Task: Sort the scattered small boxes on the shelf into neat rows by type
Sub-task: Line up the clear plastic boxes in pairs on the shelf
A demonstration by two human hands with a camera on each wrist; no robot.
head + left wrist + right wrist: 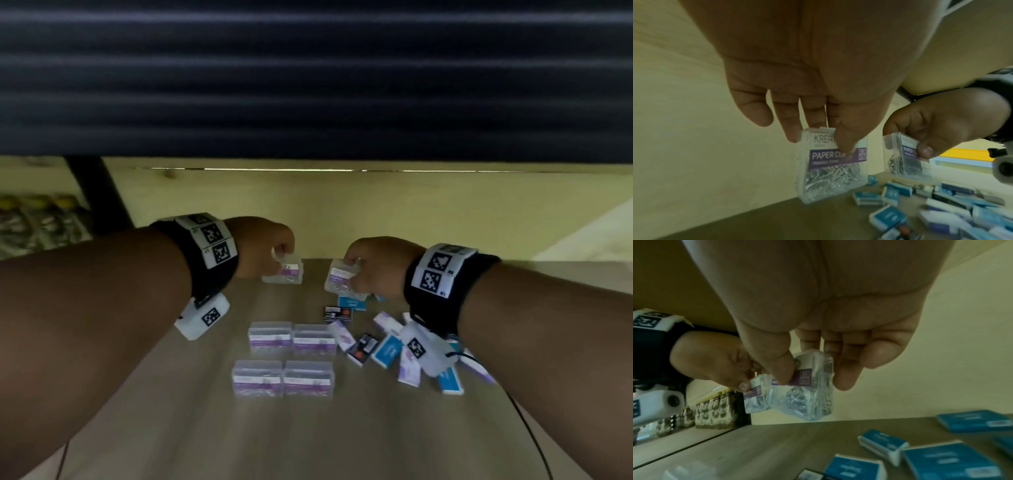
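My left hand [274,250] pinches a clear paper-clip box [286,272] with a purple label [836,160] above the far part of the wooden shelf [191,411]. My right hand [370,263] pinches a second clear paper-clip box [339,279] [807,386] just to the right of the first. In the left wrist view that second box [902,155] hangs beside the first. Several more clear purple-labelled boxes [291,359] lie in two neat rows in the middle. Blue, purple and black small boxes [387,349] lie scattered at the right.
The pale back wall [342,212] of the shelf stands just behind the hands. A dark shelf underside [308,75] hangs overhead. A black upright [99,192] closes the left side, with packaged goods [37,219] beyond it. A thin black cable [527,435] runs along the right.
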